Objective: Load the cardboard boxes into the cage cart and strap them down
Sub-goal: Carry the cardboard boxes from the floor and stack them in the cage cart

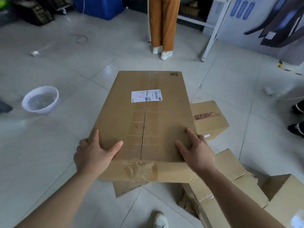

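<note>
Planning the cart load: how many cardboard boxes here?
4: large box in left hand and right hand, small box right of it, crushed box beneath right hand, corner box lower right. More may hide beneath.

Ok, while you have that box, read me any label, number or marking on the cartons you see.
On the large cardboard box, the white shipping label: barcode, QR code and red stamp visible, print too blurred to read.
At its far right corner, a dark printed mark: too small to read.
On the smaller box to its right, red print: blurred, unreadable.
No text can be quoted.
</note>
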Action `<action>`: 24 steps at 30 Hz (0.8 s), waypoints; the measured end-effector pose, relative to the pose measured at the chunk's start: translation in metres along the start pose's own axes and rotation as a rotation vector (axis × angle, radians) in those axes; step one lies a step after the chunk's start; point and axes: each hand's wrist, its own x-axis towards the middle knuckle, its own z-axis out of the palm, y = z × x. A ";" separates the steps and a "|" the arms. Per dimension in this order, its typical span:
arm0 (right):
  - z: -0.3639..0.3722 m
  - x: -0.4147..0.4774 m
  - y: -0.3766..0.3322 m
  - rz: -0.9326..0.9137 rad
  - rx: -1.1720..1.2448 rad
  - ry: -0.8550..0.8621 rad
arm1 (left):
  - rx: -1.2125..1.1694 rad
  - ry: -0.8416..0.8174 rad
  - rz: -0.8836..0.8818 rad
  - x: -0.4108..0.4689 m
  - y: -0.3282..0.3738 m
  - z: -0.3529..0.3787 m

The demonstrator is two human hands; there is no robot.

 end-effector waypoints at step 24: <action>-0.005 -0.235 -0.351 -1.073 -0.079 -0.390 | -0.226 0.626 -0.915 -0.313 -0.257 -0.254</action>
